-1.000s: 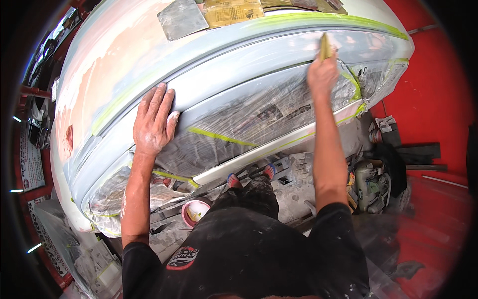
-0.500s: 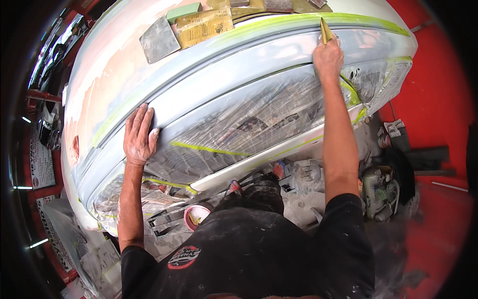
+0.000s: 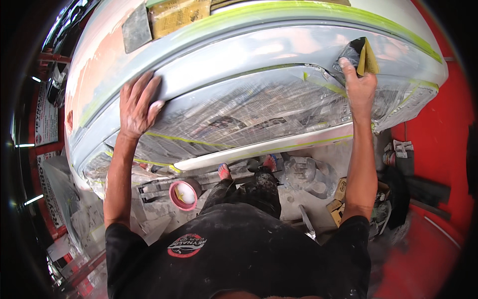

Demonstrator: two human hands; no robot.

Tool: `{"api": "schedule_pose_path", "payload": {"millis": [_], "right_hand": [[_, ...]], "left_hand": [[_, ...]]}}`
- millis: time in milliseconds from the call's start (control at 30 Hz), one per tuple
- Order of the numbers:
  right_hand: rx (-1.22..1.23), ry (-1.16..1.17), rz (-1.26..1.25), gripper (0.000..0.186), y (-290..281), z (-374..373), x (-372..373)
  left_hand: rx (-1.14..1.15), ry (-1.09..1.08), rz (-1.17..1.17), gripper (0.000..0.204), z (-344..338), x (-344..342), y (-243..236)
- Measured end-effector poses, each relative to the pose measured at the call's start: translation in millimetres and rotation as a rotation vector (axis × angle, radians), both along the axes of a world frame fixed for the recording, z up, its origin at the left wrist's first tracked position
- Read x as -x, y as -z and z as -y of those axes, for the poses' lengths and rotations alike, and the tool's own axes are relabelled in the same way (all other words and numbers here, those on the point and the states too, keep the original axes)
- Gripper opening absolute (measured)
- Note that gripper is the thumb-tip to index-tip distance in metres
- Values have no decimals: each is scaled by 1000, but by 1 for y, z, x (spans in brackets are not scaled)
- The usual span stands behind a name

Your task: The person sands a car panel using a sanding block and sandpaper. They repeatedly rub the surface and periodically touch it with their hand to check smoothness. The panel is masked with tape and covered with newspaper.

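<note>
Ahead of me lies a car body's grey-primed side panel (image 3: pixel 214 60), patched with white and pinkish areas. My left hand (image 3: pixel 135 110) rests on it at the left, fingers stretched out and holding nothing. Over at the right end, my right hand (image 3: pixel 360 88) grips a folded piece of sandpaper (image 3: pixel 369 61). Its gold backing and a dark face both show, raised at an angle, and I cannot tell whether it touches the panel. Below the panel, clear plastic and newspaper masking (image 3: pixel 254 112) covers the window area, edged with yellow-green tape.
On the roof lie a sandpaper sheet (image 3: pixel 181 17) and a dark grey sheet (image 3: pixel 136 31). A pink-rimmed bucket (image 3: pixel 174 200) stands on the floor near my legs. Boxes and clutter (image 3: pixel 339 199) sit at the right, before a red wall (image 3: pixel 428 134).
My right hand has moved right and nearer to me, and the sandpaper has turned so its dark face shows. My left hand stays on the panel. The whole view has shifted.
</note>
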State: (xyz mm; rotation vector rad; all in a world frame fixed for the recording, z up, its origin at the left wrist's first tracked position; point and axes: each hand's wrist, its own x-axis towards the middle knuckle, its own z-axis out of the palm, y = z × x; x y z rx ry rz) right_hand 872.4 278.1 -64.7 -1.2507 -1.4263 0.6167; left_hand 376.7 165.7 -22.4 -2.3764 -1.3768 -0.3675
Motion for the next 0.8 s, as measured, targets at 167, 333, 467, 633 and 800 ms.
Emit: {"api": "schedule_pose_path", "payload": {"millis": [167,333,467,633,800], "right_hand": [[-294,-20,428,37,27,-14,-23],[-488,-220,598,37,35,-33,-36],[-538,-231,664,39,44,-38,-51],[-522,-164,773,37,29,-37,-41],[-575,-169,769,43,32,-45,-38]], "left_hand": [[-8,-31,0,58,-18,-31,6],[-4,-26,-18,60,-23,-27,10],[-16,-71,-53,63,-20,-29,10],[-24,-69,-57,63,-21,-27,11],[-20,-67,-44,61,-21,-26,12]]}}
